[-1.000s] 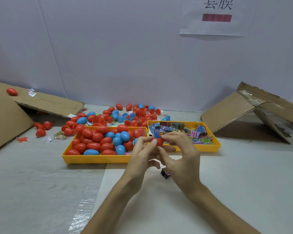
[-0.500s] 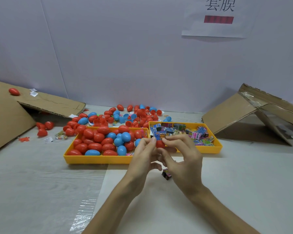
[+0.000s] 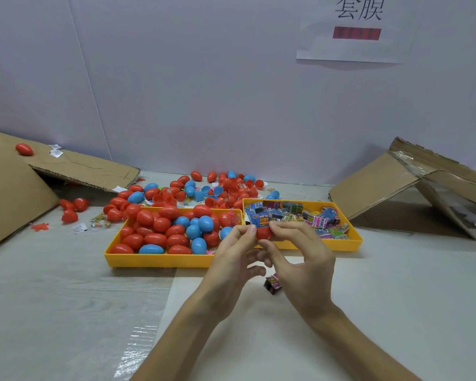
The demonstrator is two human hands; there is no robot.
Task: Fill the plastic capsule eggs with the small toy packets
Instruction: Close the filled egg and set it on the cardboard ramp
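Observation:
A red capsule egg half (image 3: 263,233) is pinched between the fingertips of my left hand (image 3: 235,259) and my right hand (image 3: 300,259), in front of the two trays. A blue toy packet (image 3: 260,219) sticks up out of it. Another small packet (image 3: 273,283) lies on the table under my hands. The left yellow tray (image 3: 160,259) holds several red and blue eggs. The right yellow tray (image 3: 352,240) holds several colourful toy packets.
Loose red and blue eggs and egg halves (image 3: 220,188) are heaped behind the trays. Flattened cardboard (image 3: 8,188) lies at the left with a red egg (image 3: 24,149) on it, and more cardboard (image 3: 396,185) leans at the right. A white wall stands behind.
The hands have stayed together on the red egg half with only small finger shifts; the blue packet now shows more plainly at its top.

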